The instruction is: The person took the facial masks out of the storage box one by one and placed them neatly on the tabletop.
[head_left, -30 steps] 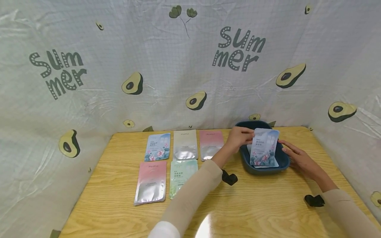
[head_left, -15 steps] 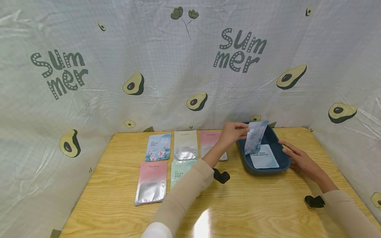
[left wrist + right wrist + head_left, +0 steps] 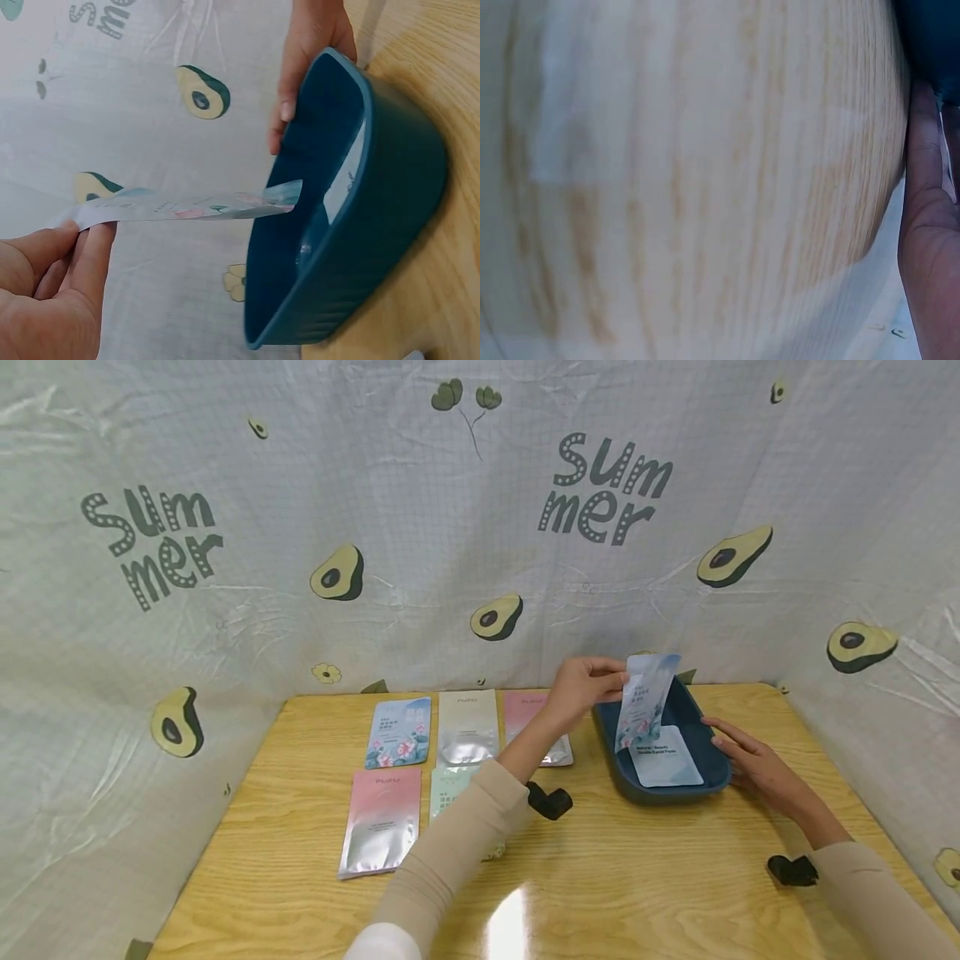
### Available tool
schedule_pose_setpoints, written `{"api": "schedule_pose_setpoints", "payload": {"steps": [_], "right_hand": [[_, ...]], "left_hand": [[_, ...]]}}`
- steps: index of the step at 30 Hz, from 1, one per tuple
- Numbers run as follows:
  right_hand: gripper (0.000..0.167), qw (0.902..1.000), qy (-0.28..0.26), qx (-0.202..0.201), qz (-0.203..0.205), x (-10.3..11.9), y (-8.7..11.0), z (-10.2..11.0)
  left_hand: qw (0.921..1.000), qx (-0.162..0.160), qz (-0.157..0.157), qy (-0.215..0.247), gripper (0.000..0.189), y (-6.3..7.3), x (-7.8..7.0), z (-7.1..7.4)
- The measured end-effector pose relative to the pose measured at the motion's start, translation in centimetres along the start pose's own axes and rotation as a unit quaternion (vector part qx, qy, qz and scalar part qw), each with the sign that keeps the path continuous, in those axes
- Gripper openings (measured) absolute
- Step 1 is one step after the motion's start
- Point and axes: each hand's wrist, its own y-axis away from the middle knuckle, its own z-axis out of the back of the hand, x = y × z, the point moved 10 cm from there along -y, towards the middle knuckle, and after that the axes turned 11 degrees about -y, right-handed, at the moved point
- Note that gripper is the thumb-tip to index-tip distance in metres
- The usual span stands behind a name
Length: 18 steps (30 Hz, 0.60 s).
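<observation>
In the head view my left hand [image 3: 585,687] pinches a blue, flower-printed sachet [image 3: 647,702] by its left edge, holding it upright over a dark blue plastic bin [image 3: 675,796]. The left wrist view shows this sachet [image 3: 202,208] nearly edge-on, with my left fingers and thumb at one end and its other end over the bin's opening. A white packet [image 3: 667,758] with black print lies inside the bin. My right hand [image 3: 761,770] rests against the bin's right side with its fingers extended; in the right wrist view these fingers [image 3: 928,150] lie straight along the bin wall.
Left of the bin on the wooden table [image 3: 637,877] lie a blue sachet [image 3: 398,732], a cream one [image 3: 468,727], two pink ones [image 3: 382,818] and a green one [image 3: 450,789] partly behind my left sleeve. A patterned curtain [image 3: 420,527] hangs behind the table.
My left hand has drawn the blue sachet up, back and slightly left, turning it and uncovering the white packet in the bin. My right hand has stayed at the bin's side.
</observation>
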Motion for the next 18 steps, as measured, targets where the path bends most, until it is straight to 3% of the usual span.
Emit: {"api": "schedule_pose_setpoints", "payload": {"steps": [8, 18], "right_hand": [[0.059, 0.9999, 0.011, 0.000, -0.001, 0.1, 0.2, 0.0], [0.058, 0.9999, 0.001, 0.008, 0.006, 0.2, 0.1, -0.3]], "left_hand": [[0.9997, 0.008, -0.008, 0.021, 0.022, 1.1, -1.6, 1.0], [0.9994, 0.021, -0.023, 0.012, 0.026, 3.3, -3.4, 3.2]]}}
